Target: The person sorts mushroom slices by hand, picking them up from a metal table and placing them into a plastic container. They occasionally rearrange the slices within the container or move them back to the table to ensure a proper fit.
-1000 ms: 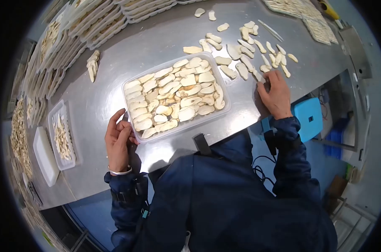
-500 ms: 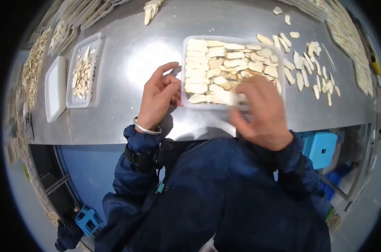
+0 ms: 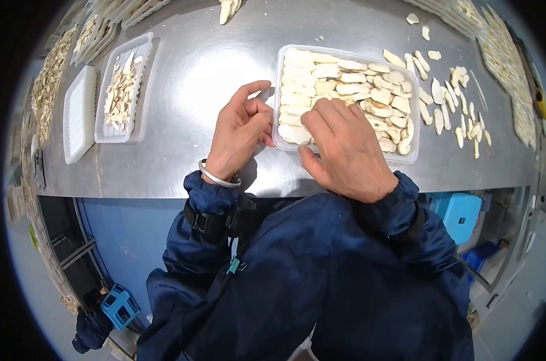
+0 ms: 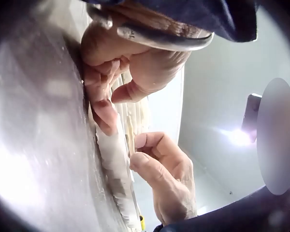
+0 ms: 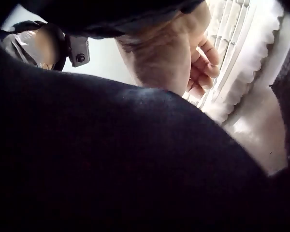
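A clear plastic tray (image 3: 398, 159) filled with rows of pale mushroom slices (image 3: 381, 96) sits on the metal table. My left hand (image 3: 237, 132) is at the tray's left edge, fingers loosely bent; in the left wrist view its fingertips rest against the tray's ridged wall (image 4: 113, 154). Over the tray's lower left part, my right hand (image 3: 348, 150) points its fingers down at the slices. From the left wrist, a mushroom slice (image 4: 131, 135) shows pinched between that hand's thumb and fingers. The right wrist view is mostly covered by dark sleeve, with the right hand (image 5: 159, 63) partly visible.
Loose mushroom slices (image 3: 438, 117) lie scattered right of the tray. To the left are a tray of small pieces (image 3: 131, 133) and a white tray (image 3: 79, 114). Stacked filled trays (image 3: 435, 9) line the back. A blue stool (image 3: 462, 216) stands below the table.
My right hand has come from the scattered slices on the right to over the tray, now with a slice pinched. The left hand stays at the tray's left edge. The head view has shifted.
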`<act>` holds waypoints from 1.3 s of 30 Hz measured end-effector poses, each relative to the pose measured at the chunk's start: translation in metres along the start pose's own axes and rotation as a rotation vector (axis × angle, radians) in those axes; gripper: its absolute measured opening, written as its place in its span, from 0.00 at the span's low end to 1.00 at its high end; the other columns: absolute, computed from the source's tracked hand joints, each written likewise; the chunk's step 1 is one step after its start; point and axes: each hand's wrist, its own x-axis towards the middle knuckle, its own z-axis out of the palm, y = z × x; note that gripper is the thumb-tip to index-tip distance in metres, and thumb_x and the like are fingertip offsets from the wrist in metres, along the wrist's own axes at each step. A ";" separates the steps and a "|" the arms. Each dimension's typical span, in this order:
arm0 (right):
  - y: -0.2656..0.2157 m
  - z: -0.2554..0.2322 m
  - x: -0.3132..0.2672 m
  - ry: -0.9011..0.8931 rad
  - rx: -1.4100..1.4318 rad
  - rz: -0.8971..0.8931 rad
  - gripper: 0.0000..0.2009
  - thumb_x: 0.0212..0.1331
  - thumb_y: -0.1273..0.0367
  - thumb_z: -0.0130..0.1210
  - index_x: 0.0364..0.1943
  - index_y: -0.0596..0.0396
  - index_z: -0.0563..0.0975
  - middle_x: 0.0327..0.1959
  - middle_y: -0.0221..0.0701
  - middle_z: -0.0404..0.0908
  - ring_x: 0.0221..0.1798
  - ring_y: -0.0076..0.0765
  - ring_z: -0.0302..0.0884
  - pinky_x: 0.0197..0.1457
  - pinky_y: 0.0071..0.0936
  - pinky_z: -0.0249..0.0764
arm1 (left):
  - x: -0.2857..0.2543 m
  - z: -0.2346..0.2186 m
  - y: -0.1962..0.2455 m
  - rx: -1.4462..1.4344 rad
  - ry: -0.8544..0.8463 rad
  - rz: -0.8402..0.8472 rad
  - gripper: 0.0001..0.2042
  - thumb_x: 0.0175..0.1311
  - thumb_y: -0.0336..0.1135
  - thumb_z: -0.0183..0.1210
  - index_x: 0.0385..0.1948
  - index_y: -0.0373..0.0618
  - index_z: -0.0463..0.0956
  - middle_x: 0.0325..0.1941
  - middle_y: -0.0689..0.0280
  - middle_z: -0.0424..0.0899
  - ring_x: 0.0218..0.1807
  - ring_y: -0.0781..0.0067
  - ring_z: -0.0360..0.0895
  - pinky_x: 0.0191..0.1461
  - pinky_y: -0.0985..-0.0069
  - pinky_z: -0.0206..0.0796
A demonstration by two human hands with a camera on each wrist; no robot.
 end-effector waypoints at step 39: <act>0.161 -0.102 -0.136 0.258 -0.319 0.854 0.09 0.53 0.69 0.53 0.34 0.60 0.76 0.35 0.43 0.78 0.39 0.54 0.76 0.46 0.46 0.72 | -0.037 -0.025 0.001 0.146 0.189 0.017 0.21 0.67 0.27 0.51 0.62 0.35 0.63 0.30 0.68 0.76 0.26 0.84 0.71 0.28 0.86 0.66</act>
